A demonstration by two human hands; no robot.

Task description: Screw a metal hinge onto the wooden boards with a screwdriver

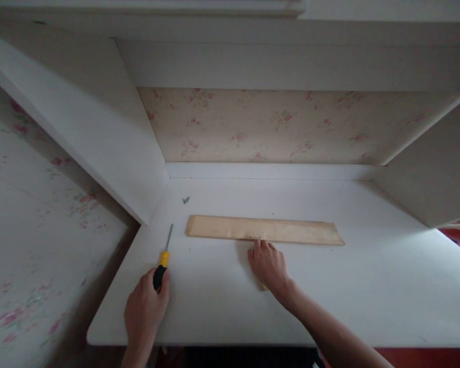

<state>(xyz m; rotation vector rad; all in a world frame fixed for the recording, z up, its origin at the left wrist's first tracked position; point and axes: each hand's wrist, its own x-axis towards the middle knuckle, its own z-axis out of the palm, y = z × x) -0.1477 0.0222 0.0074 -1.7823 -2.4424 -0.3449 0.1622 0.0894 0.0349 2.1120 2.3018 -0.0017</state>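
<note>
My left hand (147,301) is wrapped round the black and yellow handle of a screwdriver (163,259). Its thin metal shaft points away from me, left of a flat wooden board (230,228). The pale board lies lengthwise across the white desk top (368,296). At the board's near edge, my right hand (269,263) has its fingers bent and its thumb out to the left. A small light-wood piece (265,287) peeks out below that palm, mostly hidden by the hand. Two tiny dark spots show on the board by the fingertips; holes or screws, I cannot tell.
A little heap of small dark metal bits (186,200), perhaps screws, lies behind the board's left end. White side panels (111,133) flank the desk, and a white shelf (230,30) overhangs it. Floral wallpaper (268,125) covers the back wall.
</note>
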